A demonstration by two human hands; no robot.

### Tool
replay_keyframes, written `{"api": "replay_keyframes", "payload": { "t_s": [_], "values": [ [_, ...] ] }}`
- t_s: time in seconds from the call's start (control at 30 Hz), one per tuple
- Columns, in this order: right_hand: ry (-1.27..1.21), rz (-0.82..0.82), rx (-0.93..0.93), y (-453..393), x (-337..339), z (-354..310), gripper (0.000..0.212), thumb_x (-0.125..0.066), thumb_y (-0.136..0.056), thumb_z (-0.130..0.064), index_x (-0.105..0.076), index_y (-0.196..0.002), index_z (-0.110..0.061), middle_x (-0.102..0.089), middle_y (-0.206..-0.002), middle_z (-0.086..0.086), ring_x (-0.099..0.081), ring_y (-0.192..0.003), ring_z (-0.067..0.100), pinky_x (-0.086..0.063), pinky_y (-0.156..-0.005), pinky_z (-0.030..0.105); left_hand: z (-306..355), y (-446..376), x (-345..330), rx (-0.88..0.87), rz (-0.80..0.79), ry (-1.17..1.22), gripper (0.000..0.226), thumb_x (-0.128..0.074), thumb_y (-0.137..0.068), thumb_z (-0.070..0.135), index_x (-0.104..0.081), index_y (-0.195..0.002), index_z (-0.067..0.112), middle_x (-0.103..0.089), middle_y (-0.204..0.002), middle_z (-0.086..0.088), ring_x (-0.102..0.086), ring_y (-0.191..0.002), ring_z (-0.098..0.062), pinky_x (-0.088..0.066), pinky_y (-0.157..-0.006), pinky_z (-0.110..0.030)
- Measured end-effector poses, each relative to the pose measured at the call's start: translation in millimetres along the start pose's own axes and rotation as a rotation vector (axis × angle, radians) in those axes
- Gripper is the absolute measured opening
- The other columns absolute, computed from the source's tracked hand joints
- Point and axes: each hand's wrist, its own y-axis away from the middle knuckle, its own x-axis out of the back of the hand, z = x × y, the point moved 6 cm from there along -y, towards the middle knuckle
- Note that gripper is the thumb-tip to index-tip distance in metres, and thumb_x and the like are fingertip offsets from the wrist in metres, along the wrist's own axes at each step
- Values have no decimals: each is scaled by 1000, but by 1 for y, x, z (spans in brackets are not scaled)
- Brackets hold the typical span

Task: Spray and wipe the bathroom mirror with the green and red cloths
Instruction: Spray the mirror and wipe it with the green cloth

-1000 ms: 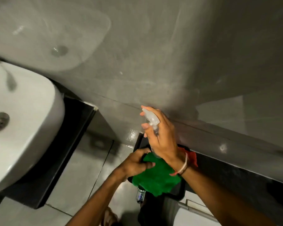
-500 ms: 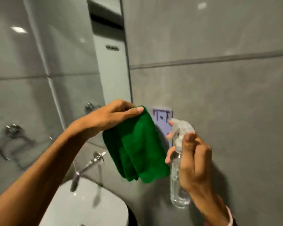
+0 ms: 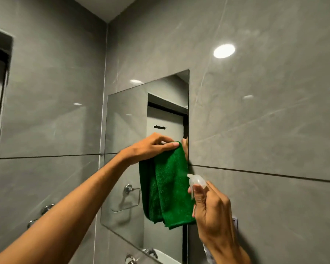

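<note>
The frameless mirror (image 3: 126,130) hangs on the grey tiled wall, seen at a slant. My left hand (image 3: 151,147) pinches the top of a green cloth (image 3: 170,187), which hangs folded in front of the mirror's right part. My right hand (image 3: 211,212) grips a clear spray bottle (image 3: 196,182) just right of the cloth, nozzle pointing left toward the mirror, a finger at the trigger. The bottle's body is mostly hidden behind my hand. No red cloth shows.
Grey tiled walls (image 3: 265,121) meet in a corner left of the mirror. Chrome taps (image 3: 46,208) stick out of the left wall. A white basin rim (image 3: 166,257) and a tap (image 3: 150,251) show at the bottom. The mirror reflects a door and a towel ring.
The view has swung up from the floor and basin to the mirror. Both hands rose with it; the green cloth, lifted from below a second ago, now hangs in front of the glass.
</note>
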Motion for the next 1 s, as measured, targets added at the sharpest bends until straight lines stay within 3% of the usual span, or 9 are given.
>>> {"api": "replay_keyframes", "payload": {
  "t_s": [0.07, 0.2, 0.33, 0.47, 0.57, 0.67, 0.77, 0.87, 1.0],
  "values": [
    [23, 0, -11, 10, 4, 0, 81, -18, -103, -67, -73, -81, -12, -43, -56, -15, -45, -46, -8, -34, -43, 9, -4, 4, -1, -9, 1, 31, 29, -54, -104, 33, -76, -91, 20, -74, -81, 6, -71, -75, -6, -54, -65, -17],
    [99, -59, 10, 43, 16, 1, 75, -20, -106, -60, -75, -92, -12, -46, -61, -14, -52, -46, 7, -42, -46, 22, -9, 14, -12, -22, -23, 70, 28, -53, -105, 31, -76, -97, 18, -76, -86, 2, -73, -78, -13, -55, -67, -21],
    [140, -157, -74, 79, 32, 13, 82, -17, -104, -66, -73, -85, -9, -46, -62, -13, -51, -48, 11, -44, -48, 26, -5, 22, -28, -41, -59, 124, 30, -54, -105, 30, -73, -83, 21, -65, -70, 5, -62, -62, -11, -49, -55, -16],
    [218, -234, -155, 115, 47, 18, 67, -26, -105, -59, -78, -99, -16, -62, -71, -1, -61, -59, 18, -48, -55, 31, 0, 31, -57, -44, -86, 155, 37, -55, -104, 28, -71, -71, 25, -61, -59, 15, -56, -53, 2, -45, -50, -11],
    [229, -248, -249, 158, 67, 23, 47, -35, -104, -57, -70, -97, -26, -57, -70, -4, -57, -58, 16, -42, -56, 26, 5, 44, -87, -56, -118, 116, 38, -55, -103, 34, -70, -75, 14, -59, -65, 10, -56, -57, -6, -43, -55, -20],
    [233, -234, -475, 227, 99, 43, 50, -43, -103, -53, -73, -96, -13, -56, -78, 3, -60, -60, 22, -48, -59, 38, 0, 65, -128, -67, -176, 130, 41, -56, -101, 42, -71, -86, 7, -64, -73, -2, -63, -65, -11, -50, -58, -22],
    [188, -211, -726, 302, 129, 65, 20, -55, -105, -30, -73, -100, -30, -56, -86, -3, -63, -75, 15, -49, -73, 30, -10, 94, -169, -84, -211, 119, 41, -55, -102, 42, -69, -80, 10, -62, -66, -1, -60, -60, -3, -46, -52, -15],
    [150, -198, -1010, 385, 153, 88, 21, -60, -103, -20, -71, -113, -35, -58, -93, 3, -62, -83, 20, -49, -77, 25, -25, 127, -217, -78, -269, 153, 46, -53, -103, 35, -54, -72, 1, -44, -65, 1, -43, -57, -5, -35, -50, -22],
    [176, -179, -1223, 474, 168, 112, 27, -68, -98, -16, -76, -123, -19, -68, -106, 8, -71, -101, 29, -58, -96, 47, -56, 175, -274, 23, -363, 252, 41, -54, -102, 32, -57, -72, 5, -48, -62, 0, -49, -56, -7, -38, -50, -21]
  ]
}}
